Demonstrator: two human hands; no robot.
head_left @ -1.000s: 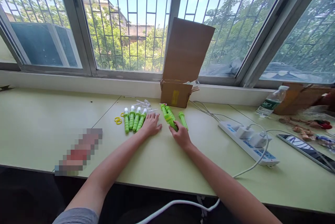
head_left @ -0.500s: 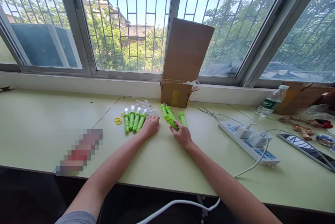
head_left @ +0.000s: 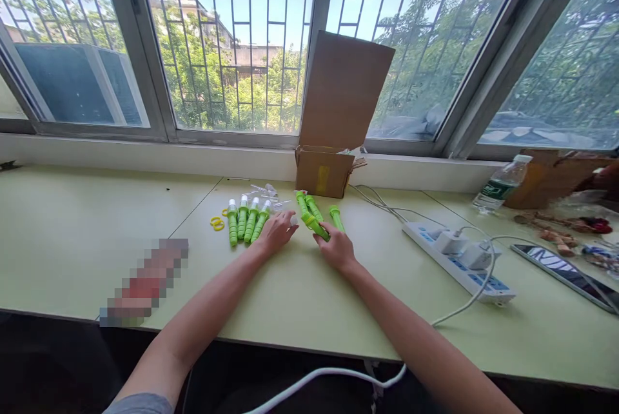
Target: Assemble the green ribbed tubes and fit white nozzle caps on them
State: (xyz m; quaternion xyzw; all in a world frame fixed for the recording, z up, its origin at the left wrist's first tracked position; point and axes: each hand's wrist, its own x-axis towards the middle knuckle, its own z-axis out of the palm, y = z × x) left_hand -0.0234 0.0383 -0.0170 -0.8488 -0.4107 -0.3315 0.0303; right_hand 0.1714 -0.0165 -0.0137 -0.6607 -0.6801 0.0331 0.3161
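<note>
My right hand (head_left: 337, 247) is closed on a green ribbed tube (head_left: 314, 226), which lies slanted with its wider end toward my left hand. Between the fingertips of my left hand (head_left: 276, 232) is a small clear plastic cap (head_left: 294, 220). Just left of that hand, several green ribbed tubes (head_left: 233, 227) with clear tops lie side by side. Beyond the held tube are two more green tubes (head_left: 314, 208), partly overlapped. Another green tube (head_left: 337, 216) lies right of them, its near end behind my right hand. Loose clear plastic pieces (head_left: 265, 191) are scattered behind the left row.
Yellow rings (head_left: 217, 223) lie left of the tubes. An open cardboard box (head_left: 309, 172) stands against the window ledge. To the right are a power strip (head_left: 459, 266) with plugs and cables, a phone (head_left: 563, 275) and a water bottle (head_left: 503, 187). A blurred patch (head_left: 145, 285) covers something at front left.
The clear cap now shows at my left fingertips, where it was hidden before. My right hand keeps its grip on the green tube, nearly still. The view has shifted slightly.
</note>
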